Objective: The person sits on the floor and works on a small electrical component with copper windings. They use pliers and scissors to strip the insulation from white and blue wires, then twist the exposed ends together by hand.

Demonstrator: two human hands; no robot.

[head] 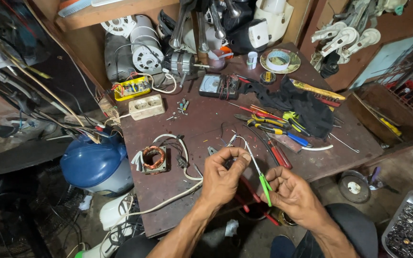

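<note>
My left hand (222, 177) is curled over the near edge of the brown workbench (206, 119), pinching thin wires (230, 141) between thumb and fingers. My right hand (290, 193) sits just to its right and grips a small tool with a green handle (266, 184) and a thin metal shaft that points up toward the wires. A motor stator with copper windings (154, 158) lies left of my left hand, and its white and black leads run toward my fingers.
Pliers and screwdrivers (273, 129), a black cloth (302, 107), an analog meter (214, 86), a cream socket strip (146, 106) and a yellow circuit box (131, 88) lie on the bench. Fan parts crowd the back. A blue fan housing (94, 162) stands at the left.
</note>
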